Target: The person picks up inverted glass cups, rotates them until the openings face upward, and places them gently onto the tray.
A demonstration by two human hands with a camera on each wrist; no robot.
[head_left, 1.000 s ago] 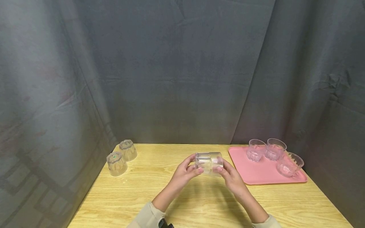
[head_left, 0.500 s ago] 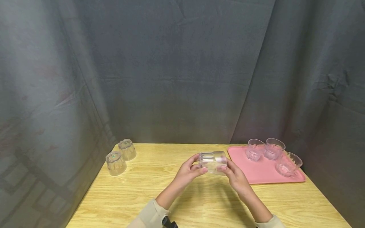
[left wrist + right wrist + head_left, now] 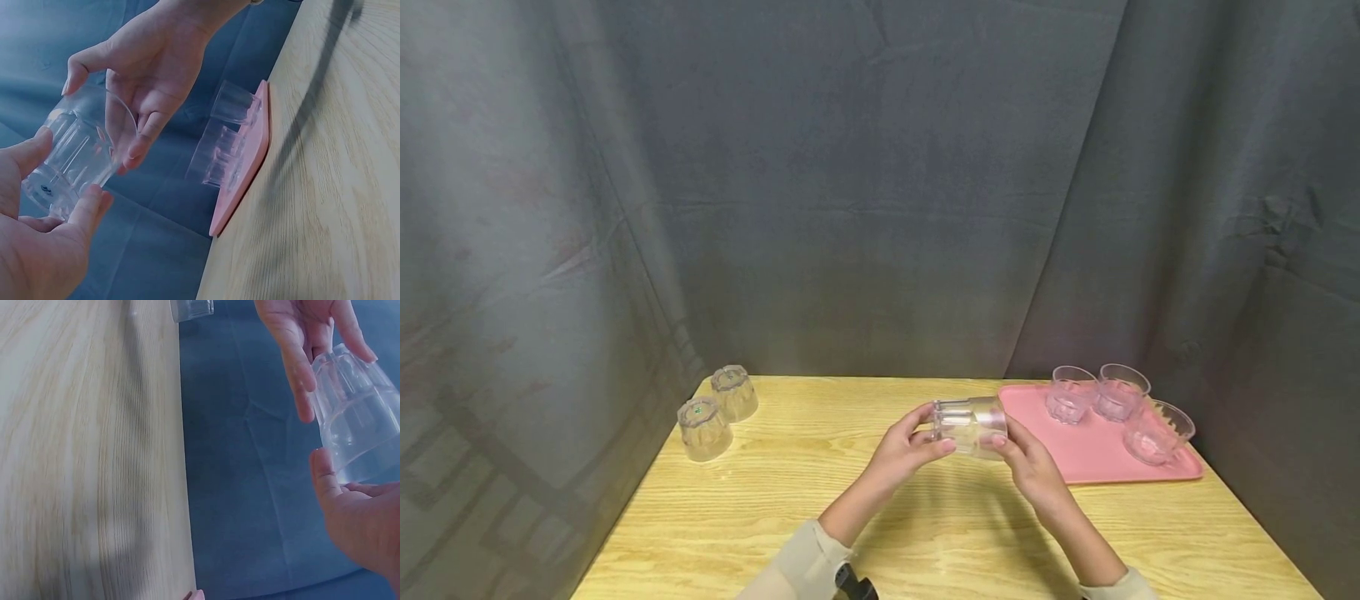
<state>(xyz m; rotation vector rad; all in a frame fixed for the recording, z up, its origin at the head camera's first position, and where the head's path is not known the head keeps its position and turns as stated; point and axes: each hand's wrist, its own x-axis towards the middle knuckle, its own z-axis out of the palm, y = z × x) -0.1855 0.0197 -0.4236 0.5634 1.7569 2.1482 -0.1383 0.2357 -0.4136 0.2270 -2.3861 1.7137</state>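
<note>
Between both hands a clear faceted glass is held on its side above the table, its base to the left and its rim to the right. My left hand grips the base end between thumb and fingers. My right hand pinches the rim end, thumb in front and fingers behind. The left wrist view shows the glass with my right hand beyond it and my left hand nearer. In the right wrist view, the same glass sits between the fingers of both hands.
A pink tray at the right carries upright clear glasses and a clear bowl-like vessel with pale pointed shapes inside. Two upside-down glasses stand at the table's left edge. Grey curtains enclose the wooden table.
Both hands have moved slightly to the right together with the glass, still holding it sideways. The glasses on the tray and at the left stay where they were.
</note>
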